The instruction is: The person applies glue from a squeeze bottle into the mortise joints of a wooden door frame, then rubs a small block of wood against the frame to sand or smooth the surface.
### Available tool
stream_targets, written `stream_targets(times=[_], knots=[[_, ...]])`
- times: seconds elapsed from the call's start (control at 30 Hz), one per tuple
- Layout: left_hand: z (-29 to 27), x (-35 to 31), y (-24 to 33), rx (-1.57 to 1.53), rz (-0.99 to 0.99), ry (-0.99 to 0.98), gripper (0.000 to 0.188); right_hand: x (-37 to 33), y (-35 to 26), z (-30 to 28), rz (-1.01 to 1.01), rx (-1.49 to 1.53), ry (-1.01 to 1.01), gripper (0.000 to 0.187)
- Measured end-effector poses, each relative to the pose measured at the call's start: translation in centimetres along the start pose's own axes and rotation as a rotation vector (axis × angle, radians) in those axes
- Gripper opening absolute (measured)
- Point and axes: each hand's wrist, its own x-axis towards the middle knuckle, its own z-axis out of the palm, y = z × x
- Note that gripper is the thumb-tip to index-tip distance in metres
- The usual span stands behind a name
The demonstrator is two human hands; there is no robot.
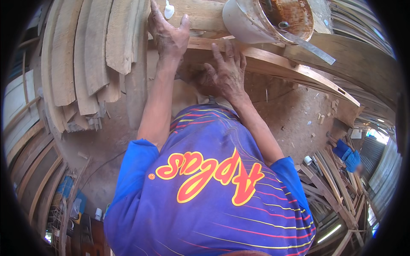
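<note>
My left hand (170, 38) reaches forward with its thumb raised and fingers stretched out, beside the ends of several rough boards (87, 47). A small white plastic scoop (169, 10) lies just past its thumb on a wooden surface (198, 13). Spread fingers of my right hand (229, 72) rest against a long wooden rail (273, 60), which has a slot cut near its right end. The thumb stands apart from those fingers. Beyond the right hand is a stained white bucket (241, 21), tipped toward the right, with a flat metal blade (314, 48) sticking out over its rim.
A wide dark plank (346, 57) lies right of the bucket. Stacked timber (333, 187) fills the lower right, where another person in blue (348, 155) is seen. Wood scraps (321, 118) litter the dirt floor (290, 111). A cable (102, 166) crosses the floor at left.
</note>
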Motion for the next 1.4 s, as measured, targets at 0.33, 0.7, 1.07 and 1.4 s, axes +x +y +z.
stream_targets(times=[0.33, 0.7, 1.07, 1.4], knots=[[0.9, 2.1, -1.3, 0.046, 0.063, 0.054, 0.073, 1.0, -0.7, 0.5, -0.031, 0.008, 0.040, 0.068], [1.0, 2.0, -2.1, 0.012, 0.030, 0.048, 0.037, -0.3, -0.2, -0.3, -0.048, 0.017, 0.090, 0.066], [0.8, 2.0, -2.4, 0.011, -0.002, 0.013, 0.035, 0.2, -0.1, 0.3, 0.069, -0.035, 0.125, 0.071], [0.5, 1.9, -2.7, -0.120, -0.051, -0.014, 0.035, -0.2, -0.1, 0.4, 0.080, -0.028, 0.120, 0.074]])
